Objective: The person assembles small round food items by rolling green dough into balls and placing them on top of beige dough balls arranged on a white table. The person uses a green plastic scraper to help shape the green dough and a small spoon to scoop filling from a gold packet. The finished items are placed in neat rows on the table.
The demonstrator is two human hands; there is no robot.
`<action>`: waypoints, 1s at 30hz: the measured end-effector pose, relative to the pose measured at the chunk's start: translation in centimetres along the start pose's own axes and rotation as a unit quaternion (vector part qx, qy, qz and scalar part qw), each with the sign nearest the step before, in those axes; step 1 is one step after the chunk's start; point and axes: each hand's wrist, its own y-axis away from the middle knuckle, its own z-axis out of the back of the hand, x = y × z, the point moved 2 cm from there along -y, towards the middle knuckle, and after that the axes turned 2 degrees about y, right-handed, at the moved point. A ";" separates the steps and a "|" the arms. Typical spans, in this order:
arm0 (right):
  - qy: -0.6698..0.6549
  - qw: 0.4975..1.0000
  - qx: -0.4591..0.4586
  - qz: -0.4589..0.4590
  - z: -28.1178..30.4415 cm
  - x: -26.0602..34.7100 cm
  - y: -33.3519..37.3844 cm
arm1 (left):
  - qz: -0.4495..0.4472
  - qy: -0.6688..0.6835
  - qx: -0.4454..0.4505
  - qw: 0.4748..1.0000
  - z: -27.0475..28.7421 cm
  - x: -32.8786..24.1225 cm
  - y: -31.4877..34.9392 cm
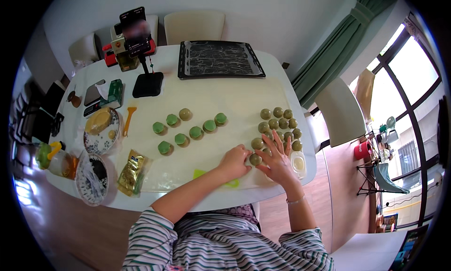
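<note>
At the right of the table sits a cluster of olive-green dough balls (277,112). My left hand (235,162) has its fingers curled at the left side of one dough ball (255,159) at the cluster's near left corner. My right hand (278,164) lies over the near balls with its fingers spread, its thumb close to that same ball. Some balls are hidden under it. Farther left, several balls wear bright green caps (195,132), and one bare ball (185,114) lies among them.
A lined black baking tray (221,59) stands at the back. A phone on a stand (147,84) is left of it. On the left are a plate of dough (112,144), an orange brush (128,120), a bowl (79,179) and a gold packet (131,172). A clear container (298,164) sits by my right hand.
</note>
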 end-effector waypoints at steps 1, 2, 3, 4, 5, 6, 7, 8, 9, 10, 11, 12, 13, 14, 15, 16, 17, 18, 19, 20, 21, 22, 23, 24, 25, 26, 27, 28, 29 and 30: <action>0.017 1.000 0.003 0.003 -0.1 0.1 0.0 | 0.006 -0.006 0.006 1.000 -0.3 -0.2 0.1; 0.035 0.999 0.006 0.008 -0.1 0.2 0.0 | 0.013 -0.012 0.011 1.000 -0.6 -0.3 0.3; 0.051 0.999 0.009 0.013 -0.3 0.4 0.1 | 0.003 -0.011 -0.006 1.000 -0.9 -0.3 0.6; 0.071 0.997 0.002 0.025 -0.6 0.5 0.4 | -0.008 -0.009 -0.023 1.000 -1.2 -0.3 0.9; 0.091 0.995 -0.004 0.038 -1.0 0.6 1.0 | -0.018 -0.008 -0.041 0.999 -1.2 -0.1 1.3; 0.110 0.993 -0.011 0.051 -1.4 0.9 1.2 | -0.036 -0.017 -0.048 0.998 -1.1 0.1 1.7; 0.088 0.995 -0.011 0.051 -0.7 1.7 1.4 | -0.053 -0.025 -0.053 0.997 -0.9 0.0 2.2; 0.082 0.994 -0.020 0.067 -0.6 1.9 0.9 | -0.070 -0.033 -0.059 0.995 -0.6 -0.1 2.7; 0.075 0.993 -0.028 0.084 -0.5 2.1 0.0 | -0.069 -0.033 -0.077 0.994 0.3 0.1 2.8; 0.070 0.992 -0.036 0.096 -0.3 2.1 -0.8 | -0.071 -0.030 -0.091 0.993 1.9 -0.1 2.5; 0.031 0.994 -0.040 0.102 -0.1 2.0 -2.3 | -0.073 -0.028 -0.104 0.991 3.8 -0.3 2.0; -0.008 0.994 -0.044 0.104 0.2 2.0 -4.5 | -0.009 -0.021 -0.070 0.997 6.4 -0.7 1.2; -0.047 0.992 -0.047 0.109 0.5 2.2 -6.9 | -0.029 -0.045 -0.087 0.995 8.9 -0.2 0.5; -0.097 0.989 -0.041 0.108 0.7 2.9 -9.4 | -0.032 -0.079 -0.082 0.993 11.4 -0.1 -0.2; -0.145 0.983 -0.037 0.105 0.9 3.5 -12.0 | -0.039 -0.112 -0.076 0.990 13.7 0.0 -1.1; -0.187 0.975 -0.014 0.115 0.6 3.3 -15.0 | -0.012 -0.150 -0.062 0.987 15.7 0.4 -2.3; -0.230 0.965 0.008 0.127 -0.3 3.0 -17.6 | 0.016 -0.190 -0.050 0.980 17.6 0.7 -3.3; -0.271 0.955 0.019 0.121 -1.7 3.0 -19.8 | 0.038 -0.206 -0.043 0.977 19.2 2.1 -4.0; -0.310 0.943 0.032 0.119 -3.3 3.3 -21.9 | 0.061 -0.222 -0.040 0.972 20.6 4.1 -4.7; -0.349 0.929 0.046 0.118 -4.8 3.7 -23.5 | 0.087 -0.237 -0.038 0.967 21.5 5.9 -4.9; -0.317 0.940 0.065 0.112 -6.4 4.0 -24.6 | 0.099 -0.250 -0.037 0.963 21.7 7.4 -4.8; -0.284 0.950 0.081 0.099 -7.4 4.3 -25.1 | 0.107 -0.262 -0.030 0.959 21.7 8.1 -4.8; -0.251 0.959 0.097 0.086 -8.2 4.3 -25.6 | 0.114 -0.275 -0.023 0.954 21.8 8.8 -4.9; -0.243 0.962 0.096 0.073 -8.8 4.2 -26.1 | 0.107 -0.275 -0.039 0.955 21.9 9.3 -5.1; -0.237 0.965 0.100 0.058 -9.3 4.3 -25.9 | 0.103 -0.271 -0.050 0.956 21.6 9.6 -4.9; -0.230 0.967 0.104 0.043 -9.7 4.4 -25.8 | 0.098 -0.268 -0.062 0.956 21.5 9.9 -4.8; -0.241 0.964 0.108 0.037 -10.0 4.4 -25.8 | 0.091 -0.270 -0.064 0.956 21.4 10.3 -4.9; -0.249 0.961 0.113 0.031 -10.2 4.3 -25.5 | 0.083 -0.269 -0.065 0.957 21.2 10.5 -4.8; -0.257 0.959 0.118 0.025 -10.4 4.2 -25.4 | 0.075 -0.269 -0.067 0.958 21.1 10.7 -4.8; -0.258 0.959 0.119 0.024 -10.6 4.3 -25.2 | 0.095 -0.258 -0.052 0.960 20.9 11.0 -4.9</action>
